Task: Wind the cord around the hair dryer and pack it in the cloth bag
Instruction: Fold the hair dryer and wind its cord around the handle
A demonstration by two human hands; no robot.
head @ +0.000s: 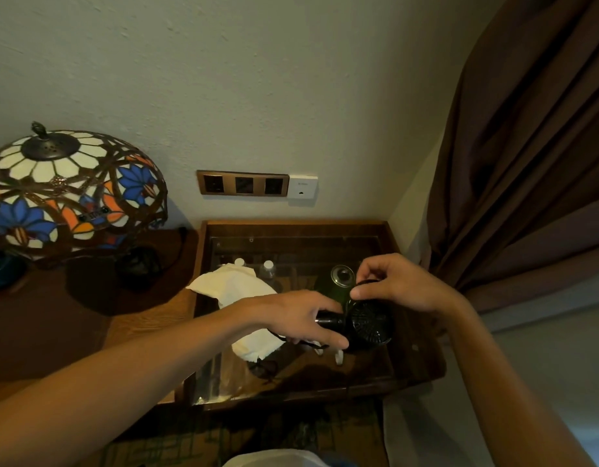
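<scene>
A black hair dryer hangs above the glass-topped cabinet, its round rear grille facing me. My left hand grips its handle from the left. My right hand pinches the black cord just above the dryer body. More of the cord trails under my left hand, near a white plug piece. The white cloth bag lies crumpled on the glass to the left, partly hidden by my left forearm.
A glass-topped wooden cabinet holds bottles and a green vessel under the glass. A stained-glass lamp stands on the wooden table at left. A wall socket panel sits behind. A brown curtain hangs at right.
</scene>
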